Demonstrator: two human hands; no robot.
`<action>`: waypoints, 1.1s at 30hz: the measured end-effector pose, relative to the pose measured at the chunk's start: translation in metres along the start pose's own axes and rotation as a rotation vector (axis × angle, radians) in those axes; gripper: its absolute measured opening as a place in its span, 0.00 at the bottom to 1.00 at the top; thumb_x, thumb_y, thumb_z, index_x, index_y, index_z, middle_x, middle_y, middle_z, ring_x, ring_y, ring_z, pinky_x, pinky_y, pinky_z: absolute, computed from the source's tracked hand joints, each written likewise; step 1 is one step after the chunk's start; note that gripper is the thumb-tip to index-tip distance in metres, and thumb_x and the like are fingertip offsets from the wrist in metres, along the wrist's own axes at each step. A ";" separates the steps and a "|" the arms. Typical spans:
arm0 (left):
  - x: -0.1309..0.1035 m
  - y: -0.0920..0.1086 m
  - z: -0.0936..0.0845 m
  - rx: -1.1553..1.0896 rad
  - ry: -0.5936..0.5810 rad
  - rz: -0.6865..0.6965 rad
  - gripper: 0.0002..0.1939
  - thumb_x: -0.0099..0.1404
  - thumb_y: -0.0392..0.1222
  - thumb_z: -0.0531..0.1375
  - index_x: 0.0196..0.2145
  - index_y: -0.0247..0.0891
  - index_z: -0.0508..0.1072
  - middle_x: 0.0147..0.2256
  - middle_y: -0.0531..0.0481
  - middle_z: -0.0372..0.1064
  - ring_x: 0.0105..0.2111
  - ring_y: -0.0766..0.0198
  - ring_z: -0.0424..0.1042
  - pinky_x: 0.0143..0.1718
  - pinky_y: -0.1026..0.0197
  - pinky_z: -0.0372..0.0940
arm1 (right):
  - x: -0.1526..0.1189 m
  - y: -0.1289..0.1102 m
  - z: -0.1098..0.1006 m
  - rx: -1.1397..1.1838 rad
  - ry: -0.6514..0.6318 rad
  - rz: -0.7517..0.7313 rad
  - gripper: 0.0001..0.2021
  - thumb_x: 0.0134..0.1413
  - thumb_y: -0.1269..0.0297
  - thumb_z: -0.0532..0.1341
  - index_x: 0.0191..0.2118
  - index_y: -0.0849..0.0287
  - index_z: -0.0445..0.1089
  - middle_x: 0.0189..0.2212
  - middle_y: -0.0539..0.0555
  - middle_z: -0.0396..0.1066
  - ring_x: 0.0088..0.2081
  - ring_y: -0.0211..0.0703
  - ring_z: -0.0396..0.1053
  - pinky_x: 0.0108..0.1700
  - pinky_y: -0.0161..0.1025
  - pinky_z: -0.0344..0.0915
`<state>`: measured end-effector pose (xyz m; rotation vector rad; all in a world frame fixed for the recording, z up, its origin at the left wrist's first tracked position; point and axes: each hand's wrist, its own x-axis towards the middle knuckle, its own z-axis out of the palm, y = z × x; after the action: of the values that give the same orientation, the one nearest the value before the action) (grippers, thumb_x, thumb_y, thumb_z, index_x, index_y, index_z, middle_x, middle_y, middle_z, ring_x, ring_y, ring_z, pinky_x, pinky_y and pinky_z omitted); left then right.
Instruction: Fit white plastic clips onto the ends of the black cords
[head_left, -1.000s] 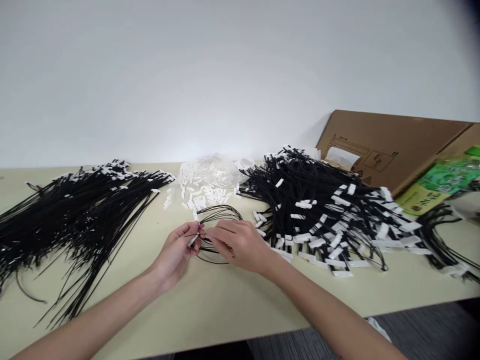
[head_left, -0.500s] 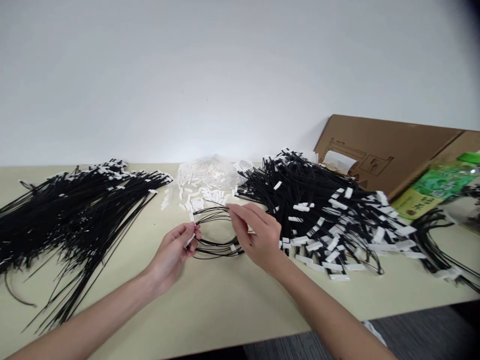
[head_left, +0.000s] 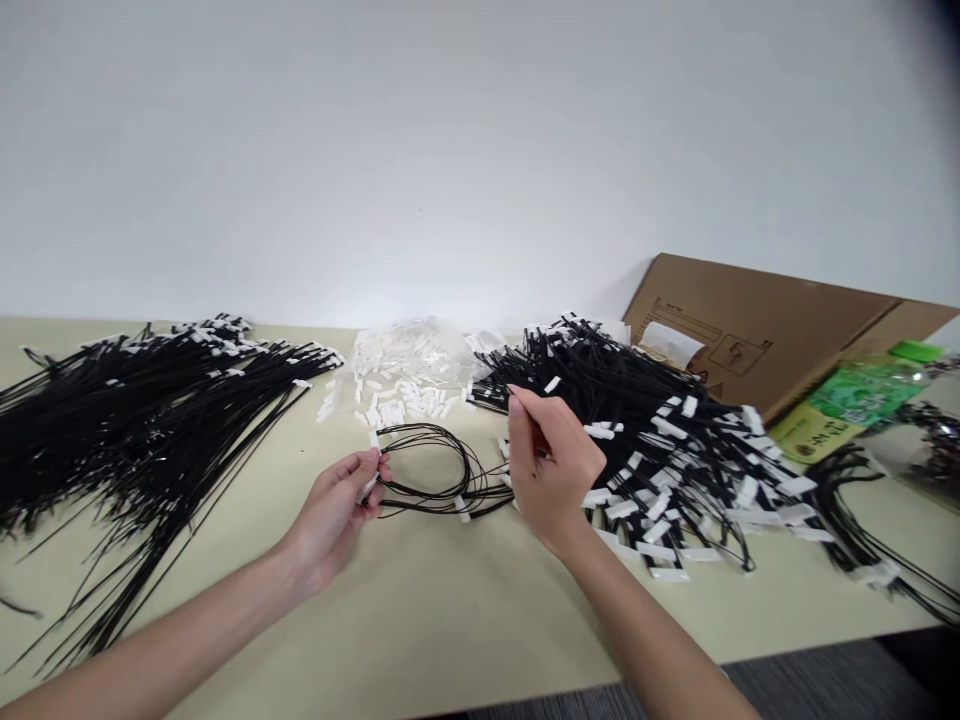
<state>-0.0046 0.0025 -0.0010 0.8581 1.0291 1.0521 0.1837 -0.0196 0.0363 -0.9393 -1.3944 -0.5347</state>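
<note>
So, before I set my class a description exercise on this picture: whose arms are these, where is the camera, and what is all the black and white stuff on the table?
The camera sits on a person's head, looking down at their own two bare hands over a pale table. The left hand pinches a looped black cord by a small white clip. The right hand is raised beside a heap of looped cords with white clips; whether it grips anything is unclear. At the left lies a pile of straight black cords, and at the back a clear bag of loose white clips. A cardboard box and a green packet lie at the right.
</note>
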 end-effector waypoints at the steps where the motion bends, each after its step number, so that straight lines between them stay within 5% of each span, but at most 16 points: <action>1: 0.000 0.000 0.000 -0.008 0.011 -0.001 0.10 0.53 0.45 0.60 0.29 0.34 0.68 0.26 0.55 0.60 0.19 0.76 0.52 0.19 0.71 0.52 | 0.001 0.000 -0.001 -0.012 0.012 -0.001 0.09 0.51 0.77 0.56 0.37 0.61 0.68 0.20 0.48 0.60 0.20 0.30 0.53 0.21 0.30 0.52; 6: 0.000 0.001 0.001 -0.016 0.012 0.013 0.10 0.53 0.45 0.59 0.28 0.34 0.67 0.25 0.55 0.59 0.19 0.76 0.51 0.20 0.70 0.53 | 0.001 0.002 -0.001 -0.034 0.017 0.030 0.09 0.51 0.77 0.55 0.38 0.62 0.68 0.19 0.47 0.58 0.20 0.30 0.52 0.21 0.30 0.53; 16: -0.007 0.002 0.004 0.099 -0.052 0.085 0.11 0.56 0.47 0.57 0.28 0.35 0.66 0.24 0.55 0.59 0.18 0.75 0.52 0.18 0.70 0.49 | -0.010 0.003 0.009 0.038 -0.246 0.078 0.09 0.56 0.74 0.50 0.40 0.59 0.64 0.30 0.53 0.67 0.34 0.38 0.63 0.34 0.35 0.62; 33: -0.004 -0.003 0.003 -0.012 -0.053 0.043 0.10 0.53 0.45 0.59 0.29 0.35 0.69 0.24 0.54 0.64 0.20 0.72 0.59 0.23 0.66 0.59 | 0.007 -0.003 -0.006 -0.055 0.148 0.155 0.08 0.54 0.73 0.54 0.39 0.60 0.67 0.26 0.51 0.71 0.24 0.32 0.65 0.21 0.29 0.57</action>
<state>-0.0017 -0.0027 -0.0018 0.8966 0.9629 1.0654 0.1853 -0.0247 0.0440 -1.0219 -1.1689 -0.5169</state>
